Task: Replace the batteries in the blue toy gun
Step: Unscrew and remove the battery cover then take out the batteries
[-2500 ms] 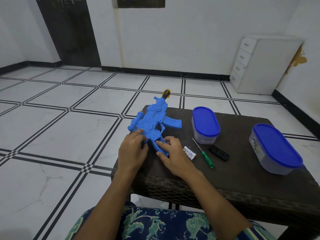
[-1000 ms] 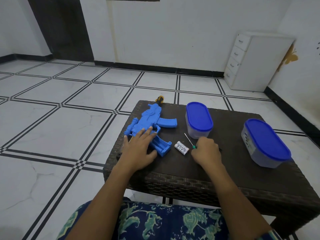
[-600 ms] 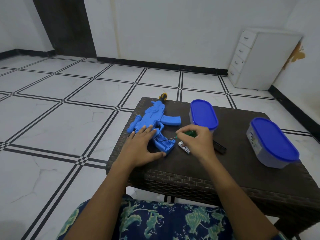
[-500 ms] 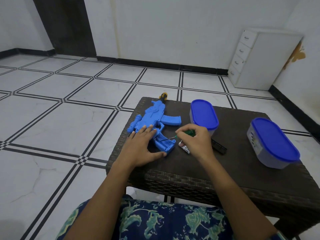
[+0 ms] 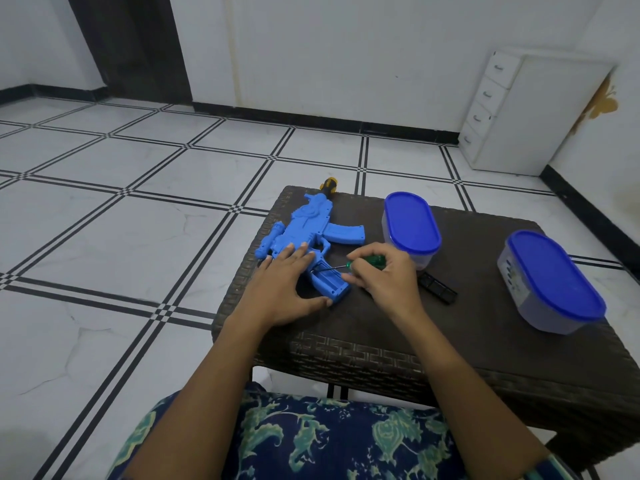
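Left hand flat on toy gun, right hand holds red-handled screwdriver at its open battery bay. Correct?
Colour is wrong: the head view shows the screwdriver handle green, not red. The left hand flat on the toy gun and right hand at the open battery bay stand.

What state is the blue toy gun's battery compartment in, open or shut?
Open: battery compartment shows an uncovered hollow; screwdriver tip pokes in.

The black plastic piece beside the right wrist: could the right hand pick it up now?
Probably not yet: the right hand grips the green screwdriver. The black plastic piece lies uncovered close by, so putting the tool down should suffice.
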Available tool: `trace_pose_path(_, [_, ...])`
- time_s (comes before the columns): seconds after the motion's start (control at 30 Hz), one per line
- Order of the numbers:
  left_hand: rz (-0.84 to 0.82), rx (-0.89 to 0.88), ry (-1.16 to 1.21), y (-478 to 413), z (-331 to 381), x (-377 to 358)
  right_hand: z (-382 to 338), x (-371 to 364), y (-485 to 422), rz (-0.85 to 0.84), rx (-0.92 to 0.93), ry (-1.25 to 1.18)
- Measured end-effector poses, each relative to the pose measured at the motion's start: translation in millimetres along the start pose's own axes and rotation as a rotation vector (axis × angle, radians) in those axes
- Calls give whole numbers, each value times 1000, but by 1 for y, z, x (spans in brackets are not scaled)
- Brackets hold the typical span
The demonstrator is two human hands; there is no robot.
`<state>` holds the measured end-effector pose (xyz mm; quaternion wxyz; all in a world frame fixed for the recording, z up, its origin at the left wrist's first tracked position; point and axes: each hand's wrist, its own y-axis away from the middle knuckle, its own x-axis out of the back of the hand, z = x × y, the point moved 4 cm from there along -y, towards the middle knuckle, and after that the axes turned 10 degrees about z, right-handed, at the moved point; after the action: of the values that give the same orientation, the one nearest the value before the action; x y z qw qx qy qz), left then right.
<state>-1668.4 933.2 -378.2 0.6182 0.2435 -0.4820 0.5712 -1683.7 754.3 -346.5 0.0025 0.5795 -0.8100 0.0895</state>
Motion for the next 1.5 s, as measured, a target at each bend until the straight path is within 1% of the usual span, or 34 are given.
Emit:
trace_pose_path(0.1, [-8,4,1,0,0,0,-1,3,-1,31,-28,-62])
trace_pose_path(0.17, [-8,2,3,0,0,1,-1,3,-1,23,-51,-80])
trace_pose_path(0.43, [-6,1,5,0,0,1,2,-2,1,-25,-36,-26])
trace_pose_path(0.53, [-5,3,10,0,0,0,7,-3,1,-74,-71,47])
trace_pose_path(0.6, [-3,4,10,0,0,0,11,-7,2,-139,-79,152])
trace_pose_path(0.7, [-4,5,0,-1,0,0,13,-13,3,-190,21,360])
trace_pose_path(0.77, [-2,7,5,-1,-1,-1,12,-17,3,-180,111,428])
trace_pose_path(0.9, [-14,21,65,-2,-1,0,14,-23,1,-155,192,459])
trace_pose_path(1.0, [-33,42,124,-3,-2,1,18,-24,-1,-127,205,478])
trace_pose_path(1.1, [-37,43,122,-4,-2,1,19,-26,-5,-136,210,511])
trace_pose_path(1.37, [-50,53,155,-2,-2,6,2,-32,-16,-332,277,635])
trace_pose_path(1.5, [-43,68,150,-3,-1,6,-5,-35,-22,-456,305,682])
